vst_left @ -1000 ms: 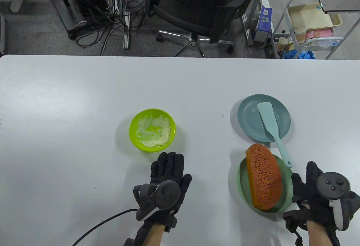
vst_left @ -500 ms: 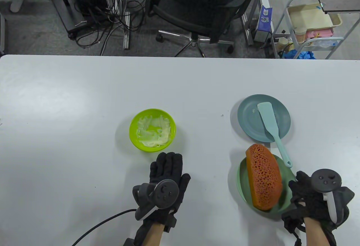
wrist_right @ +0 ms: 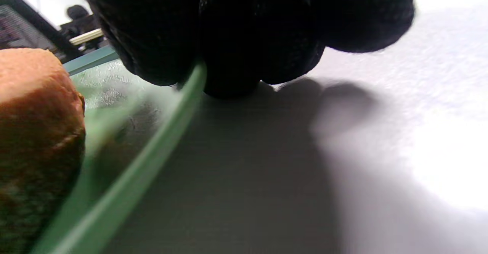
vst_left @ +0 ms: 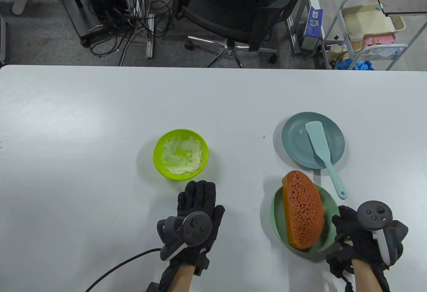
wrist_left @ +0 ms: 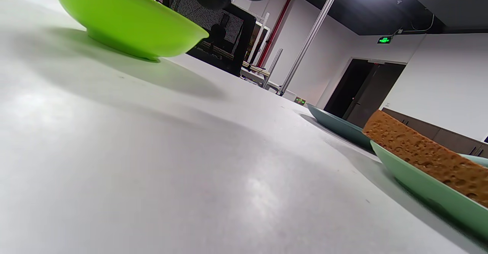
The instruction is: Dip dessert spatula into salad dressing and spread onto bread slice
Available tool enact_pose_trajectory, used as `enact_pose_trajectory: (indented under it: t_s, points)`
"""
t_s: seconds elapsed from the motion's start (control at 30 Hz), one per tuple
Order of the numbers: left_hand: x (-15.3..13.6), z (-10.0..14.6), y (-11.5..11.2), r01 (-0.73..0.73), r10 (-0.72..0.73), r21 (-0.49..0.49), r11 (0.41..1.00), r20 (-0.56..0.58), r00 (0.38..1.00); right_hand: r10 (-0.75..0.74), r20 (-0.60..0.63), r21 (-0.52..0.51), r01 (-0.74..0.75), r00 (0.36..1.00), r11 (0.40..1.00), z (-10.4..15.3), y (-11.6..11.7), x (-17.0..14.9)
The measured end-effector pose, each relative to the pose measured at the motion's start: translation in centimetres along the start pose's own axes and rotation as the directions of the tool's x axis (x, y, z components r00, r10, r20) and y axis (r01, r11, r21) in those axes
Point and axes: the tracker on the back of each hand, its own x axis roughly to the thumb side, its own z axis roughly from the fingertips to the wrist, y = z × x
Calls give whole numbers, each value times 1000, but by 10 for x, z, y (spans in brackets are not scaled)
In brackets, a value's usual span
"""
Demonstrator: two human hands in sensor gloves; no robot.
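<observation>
An orange, porous bread slice (vst_left: 303,213) leans in a light green plate (vst_left: 276,205) at the front right. My right hand (vst_left: 341,227) grips that plate's right rim; the right wrist view shows my fingers (wrist_right: 228,29) pinching the rim (wrist_right: 152,139) next to the bread (wrist_right: 38,113). The pale teal spatula (vst_left: 322,148) lies on a blue-grey plate (vst_left: 293,138) behind, its handle sticking out over the table. A lime bowl (vst_left: 160,158) holds pale dressing (vst_left: 183,155). My left hand (vst_left: 198,200) rests flat and empty on the table just in front of the bowl.
The left wrist view shows the lime bowl (wrist_left: 129,21), the blue-grey plate (wrist_left: 335,124) and the green plate (wrist_left: 419,193) with bread (wrist_left: 423,151) low across the table. A black cable (vst_left: 116,268) runs from my left wrist. An office chair (vst_left: 233,8) stands beyond the far edge.
My right hand closed on the green plate's rim and slid the plate with the bread a little to the left. The left hand has barely moved.
</observation>
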Motion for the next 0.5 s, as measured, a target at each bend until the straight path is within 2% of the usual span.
enact_pose_trajectory:
  t_s: [0.37,0.5]
  points:
    - [0,-1,0,3,-3,-2,1000,-5,1000,181,156,-48,-175,971,983,23,18,46]
    - [0,-1,0,5,-5,-2,1000,-6,1000,203,197,-53,-197,959,979,29,22,56]
